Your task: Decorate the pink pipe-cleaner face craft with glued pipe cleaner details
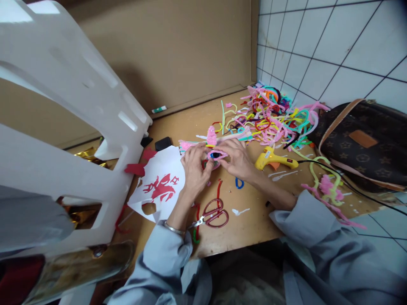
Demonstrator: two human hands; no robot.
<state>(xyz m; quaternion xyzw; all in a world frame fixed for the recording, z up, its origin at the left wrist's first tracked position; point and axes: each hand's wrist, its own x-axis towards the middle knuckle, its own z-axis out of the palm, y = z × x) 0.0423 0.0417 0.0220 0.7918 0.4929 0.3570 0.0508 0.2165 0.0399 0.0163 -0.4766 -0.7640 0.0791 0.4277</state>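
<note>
Between my two hands is a small craft piece of bent pipe cleaners (217,155), a pink loop with a dark blue middle. My left hand (196,166) is closed on its left side, thumb and fingers pinching. From the right, the fingers of my right hand (237,157) pinch the loop's edge. A fuzzy pink tuft (211,135) stands up just beyond the fingers. Red-handled scissors (215,213) lie nearer to me, over a red pipe cleaner (219,188). A blue pipe cleaner loop (239,183) rests below my right hand.
A yellow glue gun (276,159) lies at right, its cord running toward a brown handbag (365,144). Behind it spreads a tangled heap of coloured pipe cleaners (270,112). White paper with red cut-outs (162,184) lies at left, beside a white plastic frame (92,97).
</note>
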